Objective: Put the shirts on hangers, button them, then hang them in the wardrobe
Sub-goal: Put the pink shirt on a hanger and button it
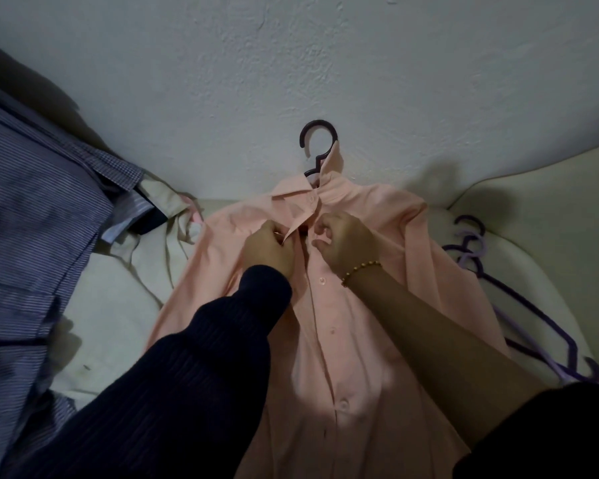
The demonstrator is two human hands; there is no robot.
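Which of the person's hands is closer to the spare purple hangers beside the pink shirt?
The right hand. It pinches the pink shirt front, with the purple hangers off to its right; the left hand grips the opposite front edge, farther from them.

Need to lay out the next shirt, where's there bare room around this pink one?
Bare cream sheet between the blue striped shirt pile and the pink button-up shirt, and top right beyond the purple plastic hangers. Crowded along the pile and around the hangers.
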